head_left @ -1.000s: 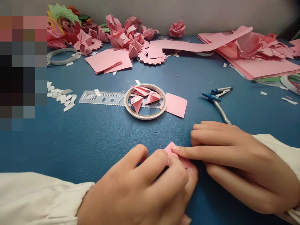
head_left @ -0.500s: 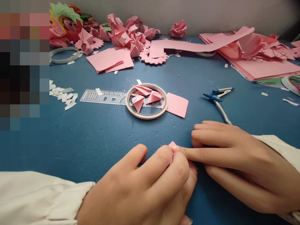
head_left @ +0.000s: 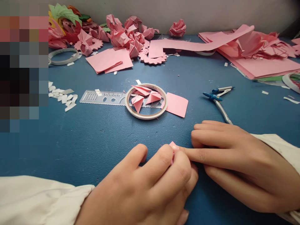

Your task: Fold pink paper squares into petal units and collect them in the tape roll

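Note:
Low in the view, a small folded piece of pink paper (head_left: 172, 145) is pinched between the fingers of my left hand (head_left: 145, 187); only its tip and a sliver between the fingers show. My right hand (head_left: 239, 159) comes in from the right, its index fingertip pressed on that paper and its other fingers curled. Its thumb reaches in below, the tip hidden behind my left hand. Beyond my hands, a roll of white tape (head_left: 146, 117) lies flat around several folded pink paper pieces (head_left: 153, 97). A clear plastic ruler (head_left: 100, 99) runs under the roll.
A pink paper square (head_left: 177, 105) lies beside the tape roll. A drawing compass (head_left: 213, 97) rests near my right hand. White paper scraps (head_left: 67, 100) are at the left. Crumpled pink paper flowers (head_left: 124, 37) and stacked pink sheets (head_left: 264, 68) line the back of the blue table.
My hands stay nearly in place, with the left fingers shifting very slightly to the right over the pink paper. Nothing else on the table has moved.

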A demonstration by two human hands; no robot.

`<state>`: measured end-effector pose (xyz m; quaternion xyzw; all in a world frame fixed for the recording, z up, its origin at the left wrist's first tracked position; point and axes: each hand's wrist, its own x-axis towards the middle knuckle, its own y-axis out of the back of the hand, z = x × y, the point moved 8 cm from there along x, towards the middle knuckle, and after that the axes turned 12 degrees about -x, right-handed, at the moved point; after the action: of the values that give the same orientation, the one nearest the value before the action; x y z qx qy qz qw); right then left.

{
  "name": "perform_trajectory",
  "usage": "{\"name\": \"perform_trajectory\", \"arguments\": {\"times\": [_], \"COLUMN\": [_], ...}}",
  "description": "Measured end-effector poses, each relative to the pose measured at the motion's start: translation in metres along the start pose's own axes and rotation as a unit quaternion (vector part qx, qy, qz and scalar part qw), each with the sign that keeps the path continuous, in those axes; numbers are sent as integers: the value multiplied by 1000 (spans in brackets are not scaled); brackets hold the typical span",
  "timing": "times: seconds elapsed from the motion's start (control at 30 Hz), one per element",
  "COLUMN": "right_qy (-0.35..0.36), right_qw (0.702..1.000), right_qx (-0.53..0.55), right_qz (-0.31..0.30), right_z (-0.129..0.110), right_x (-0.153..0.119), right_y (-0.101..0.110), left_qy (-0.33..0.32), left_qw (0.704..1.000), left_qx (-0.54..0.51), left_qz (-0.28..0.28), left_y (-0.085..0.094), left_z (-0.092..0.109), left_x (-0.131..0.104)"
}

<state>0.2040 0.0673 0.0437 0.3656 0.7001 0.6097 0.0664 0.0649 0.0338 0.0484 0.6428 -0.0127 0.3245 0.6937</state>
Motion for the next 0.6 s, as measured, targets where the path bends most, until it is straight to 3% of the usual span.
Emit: {"name": "perform_trajectory", "arguments": {"times": [0.2, 0.37, 0.6], "right_qy": [7, 26, -10], "right_qw": [1000, 998, 995], "right_qx": [-3, -43, -74], "right_qz": [8, 25, 69], "right_z": [-2, -2, -5], "right_x": [1, -3, -7], "right_y": [-1, -3, -6], "left_qy": [14, 86, 99], "left_qw": [1000, 995, 995], "left_qx": [-23, -23, -32], "left_qz": [-9, -54, 3], "left_y": [-3, -9, 5], "left_z": [-2, -9, -13], "left_x": [-3, 1, 5]}}
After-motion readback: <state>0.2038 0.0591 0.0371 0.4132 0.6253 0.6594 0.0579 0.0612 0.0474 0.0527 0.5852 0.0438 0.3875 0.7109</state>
